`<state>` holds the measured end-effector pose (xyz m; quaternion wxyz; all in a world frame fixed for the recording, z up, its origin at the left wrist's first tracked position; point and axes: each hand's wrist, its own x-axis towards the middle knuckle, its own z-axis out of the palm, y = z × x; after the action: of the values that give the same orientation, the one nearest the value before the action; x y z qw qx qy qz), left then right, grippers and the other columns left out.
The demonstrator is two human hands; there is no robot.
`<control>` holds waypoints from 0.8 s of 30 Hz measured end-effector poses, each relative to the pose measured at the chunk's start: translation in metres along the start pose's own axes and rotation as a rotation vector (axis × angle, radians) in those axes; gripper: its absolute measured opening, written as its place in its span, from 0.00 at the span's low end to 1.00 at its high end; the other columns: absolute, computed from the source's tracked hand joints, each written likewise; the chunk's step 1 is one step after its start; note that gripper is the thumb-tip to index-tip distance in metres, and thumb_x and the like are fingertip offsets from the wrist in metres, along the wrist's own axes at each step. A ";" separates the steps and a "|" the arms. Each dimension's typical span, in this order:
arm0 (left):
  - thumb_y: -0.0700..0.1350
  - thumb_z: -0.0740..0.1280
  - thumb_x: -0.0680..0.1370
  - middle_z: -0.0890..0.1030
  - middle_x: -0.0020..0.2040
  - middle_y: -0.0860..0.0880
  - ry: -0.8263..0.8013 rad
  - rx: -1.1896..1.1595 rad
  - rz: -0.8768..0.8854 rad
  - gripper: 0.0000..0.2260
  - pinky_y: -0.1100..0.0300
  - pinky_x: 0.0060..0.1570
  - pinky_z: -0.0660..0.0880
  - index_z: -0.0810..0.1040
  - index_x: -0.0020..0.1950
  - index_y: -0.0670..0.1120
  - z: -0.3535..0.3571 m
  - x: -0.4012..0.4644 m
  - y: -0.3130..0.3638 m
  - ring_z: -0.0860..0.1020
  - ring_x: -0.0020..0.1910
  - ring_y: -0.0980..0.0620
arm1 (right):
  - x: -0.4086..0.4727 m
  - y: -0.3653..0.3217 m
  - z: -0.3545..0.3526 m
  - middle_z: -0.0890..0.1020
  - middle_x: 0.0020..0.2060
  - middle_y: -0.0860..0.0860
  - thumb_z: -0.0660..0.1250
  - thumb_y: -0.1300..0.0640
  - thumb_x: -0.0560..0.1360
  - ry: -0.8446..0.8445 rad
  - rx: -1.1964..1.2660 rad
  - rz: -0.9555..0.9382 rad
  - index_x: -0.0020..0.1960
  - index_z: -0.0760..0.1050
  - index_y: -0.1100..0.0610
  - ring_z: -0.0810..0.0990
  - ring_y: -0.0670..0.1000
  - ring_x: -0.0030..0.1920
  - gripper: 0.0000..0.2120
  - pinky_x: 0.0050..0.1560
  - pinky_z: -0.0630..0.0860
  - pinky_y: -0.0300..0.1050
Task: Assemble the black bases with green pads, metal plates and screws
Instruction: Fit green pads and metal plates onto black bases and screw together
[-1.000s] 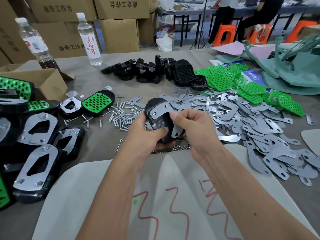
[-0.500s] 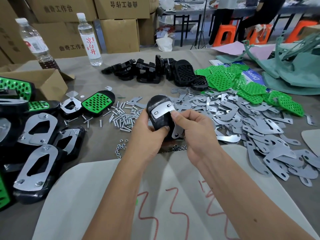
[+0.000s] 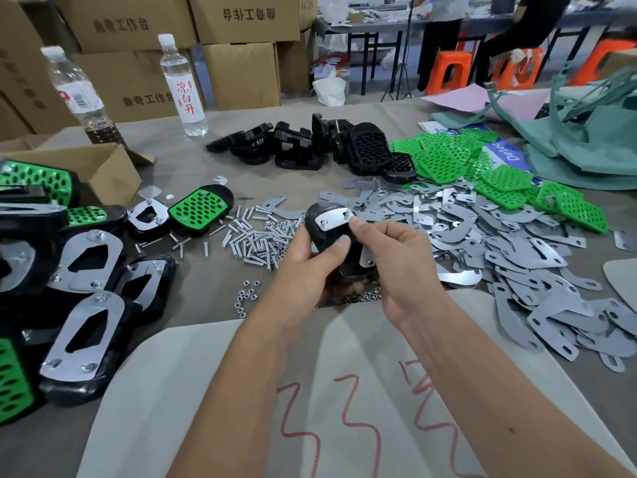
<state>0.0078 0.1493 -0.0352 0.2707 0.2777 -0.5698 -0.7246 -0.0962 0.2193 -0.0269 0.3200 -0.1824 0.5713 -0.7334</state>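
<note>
My left hand point(image 3: 312, 262) grips a black base point(image 3: 322, 229) held above the table, its underside toward me. A curved metal plate point(image 3: 332, 219) lies on the base. My right hand point(image 3: 389, 250) pinches the plate's right end between thumb and forefinger. Loose screws point(image 3: 255, 236) lie just left of the base, small nuts point(image 3: 246, 300) below them. A heap of metal plates point(image 3: 482, 243) spreads to the right, green pads point(image 3: 448, 160) behind it, and bare black bases point(image 3: 310, 143) stand at the back.
Assembled bases with plates and green pads point(image 3: 82, 326) crowd the left side beside an open cardboard box point(image 3: 100, 167). Two water bottles point(image 3: 184, 88) stand at the back left. White fabric with red marks point(image 3: 344, 408) covers the near edge. Teal bags point(image 3: 586, 139) lie at the back right.
The base has been raised and tilted a little more upright. My right fingers have shifted from its lower side up to the top right end of the plate.
</note>
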 end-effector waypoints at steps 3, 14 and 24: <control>0.46 0.64 0.84 0.87 0.53 0.50 0.150 0.091 0.022 0.07 0.49 0.43 0.84 0.79 0.59 0.55 -0.002 0.005 0.001 0.86 0.52 0.45 | 0.000 0.000 0.001 0.75 0.27 0.52 0.75 0.52 0.77 -0.054 -0.116 -0.026 0.30 0.76 0.55 0.73 0.53 0.33 0.19 0.37 0.71 0.46; 0.45 0.69 0.81 0.88 0.49 0.50 0.159 0.169 0.053 0.07 0.52 0.43 0.81 0.82 0.57 0.54 -0.008 0.004 0.002 0.86 0.46 0.48 | -0.008 -0.004 0.000 0.78 0.25 0.50 0.70 0.60 0.80 -0.138 0.004 0.043 0.29 0.77 0.55 0.72 0.43 0.20 0.21 0.20 0.66 0.32; 0.40 0.69 0.80 0.86 0.52 0.46 0.068 0.132 0.041 0.15 0.43 0.47 0.85 0.78 0.60 0.59 -0.006 0.001 0.001 0.87 0.49 0.42 | -0.007 0.005 0.004 0.77 0.26 0.53 0.71 0.60 0.80 -0.027 -0.001 -0.009 0.34 0.78 0.60 0.75 0.54 0.31 0.15 0.39 0.75 0.48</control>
<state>0.0112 0.1439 -0.0352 0.2858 0.3077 -0.6122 -0.6699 -0.0872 0.2200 -0.0297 0.3242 -0.1949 0.5667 -0.7320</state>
